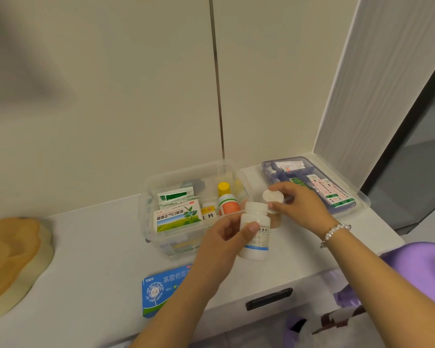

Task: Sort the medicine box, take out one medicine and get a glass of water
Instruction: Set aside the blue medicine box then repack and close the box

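My left hand (224, 241) grips a white pill bottle (255, 232) with a blue-striped label, held above the counter with its mouth uncovered. My right hand (299, 209) holds the bottle's white cap (273, 197) just above and right of the bottle mouth. Behind the bottle stands the clear plastic medicine box (161, 247), holding a green-and-white carton (177, 218), sachets and a yellow-capped bottle (226, 199). A small glass (275, 219) is partly hidden behind the white bottle.
The box lid with a blue tray (309, 182) of packets lies at the back right of the white counter (86, 259). A blue medicine carton (161, 290) lies near the front edge. A tan object (13, 257) sits at the left. A drawer handle (269, 298) is below.
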Tool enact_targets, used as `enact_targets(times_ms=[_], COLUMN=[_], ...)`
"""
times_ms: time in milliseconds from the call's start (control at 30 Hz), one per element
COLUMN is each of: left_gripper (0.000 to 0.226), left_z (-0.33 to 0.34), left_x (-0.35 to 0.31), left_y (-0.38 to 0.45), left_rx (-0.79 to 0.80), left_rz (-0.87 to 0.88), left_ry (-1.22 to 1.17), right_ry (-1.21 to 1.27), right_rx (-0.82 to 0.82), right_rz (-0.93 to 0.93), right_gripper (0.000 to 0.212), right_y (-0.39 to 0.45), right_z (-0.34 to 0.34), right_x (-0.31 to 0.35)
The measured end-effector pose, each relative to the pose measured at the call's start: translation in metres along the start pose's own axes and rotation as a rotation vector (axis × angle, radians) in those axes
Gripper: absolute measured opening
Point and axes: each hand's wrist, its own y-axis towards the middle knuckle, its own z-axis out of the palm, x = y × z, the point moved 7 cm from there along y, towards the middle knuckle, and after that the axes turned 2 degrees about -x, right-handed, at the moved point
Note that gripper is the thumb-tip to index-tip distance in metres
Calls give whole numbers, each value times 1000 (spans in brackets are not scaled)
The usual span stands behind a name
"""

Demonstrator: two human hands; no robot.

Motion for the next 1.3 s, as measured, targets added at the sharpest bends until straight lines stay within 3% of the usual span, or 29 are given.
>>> enact_targets(times_ms=[200, 433, 567, 667, 900, 1033, 1200, 1300], left_gripper=[45, 49, 26, 27, 28, 35, 29, 28], left_z=[-28, -58, -66, -84, -123, -127, -135, -137], left_x=[-20, -31, -38, -40, -38, -34, -28, -28], left_y=[4, 14, 21, 28, 39, 46, 48, 45], left_rx=[-84, -179, -164, -230, -379, -436, -478, -480], left_rz=[95, 114, 98, 99, 136, 126, 76, 77], left_ry=[-100, -184, -195, -182, -75, -16, -13, 24], right_ry=[160, 436, 526, 518, 147, -113, -461, -511], right_rx=[-147, -188, -195, -192, -38, 50, 114, 269], right_rz=[6, -83, -124, -159, -182, -172, -131, -39], right_gripper=[29, 31, 26, 19, 14, 24, 30, 35], right_y=[-13, -18, -10, 0, 18, 27, 33, 36], right_z=[-35, -41, -25, -8, 47, 73, 101, 118], right_x=[22, 65, 90, 105, 115, 115, 114, 99])
